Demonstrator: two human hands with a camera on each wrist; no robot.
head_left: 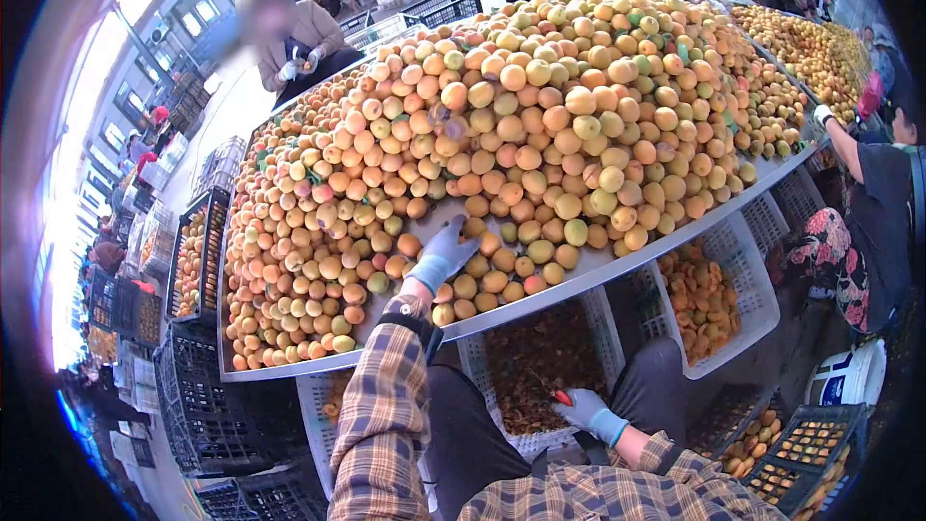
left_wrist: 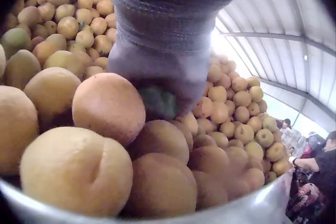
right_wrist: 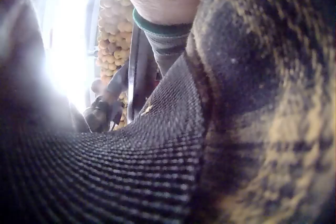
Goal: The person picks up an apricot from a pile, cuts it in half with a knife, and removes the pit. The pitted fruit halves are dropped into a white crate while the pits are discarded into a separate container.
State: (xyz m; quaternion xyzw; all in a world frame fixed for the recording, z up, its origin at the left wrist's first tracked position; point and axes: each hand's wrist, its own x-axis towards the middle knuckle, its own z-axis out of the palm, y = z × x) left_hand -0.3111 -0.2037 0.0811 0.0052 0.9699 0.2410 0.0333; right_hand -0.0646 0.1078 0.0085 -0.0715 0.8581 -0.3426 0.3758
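Note:
A large heap of orange-yellow apricots [head_left: 540, 116] lies on a metal table [head_left: 579, 280]. The gloved left hand [head_left: 447, 251] reaches onto the fruit near the front edge, its fingers among the apricots; in the left wrist view the same hand [left_wrist: 160, 71] hangs over them, its fingertips hidden. Low over a white crate [head_left: 606, 328] of dark scraps, the gloved right hand [head_left: 586, 414] grips a small tool with a red handle [head_left: 560, 397]. In the right wrist view, cloth and sleeve cover most of that hand.
A white crate [head_left: 762, 304] of orange halves stands under the table at the right. Black crates [head_left: 193, 405] are stacked at the left, and a white bucket [head_left: 849, 373] stands at the right. Several people sit around the table, one in dark clothes [head_left: 883, 203] at the right.

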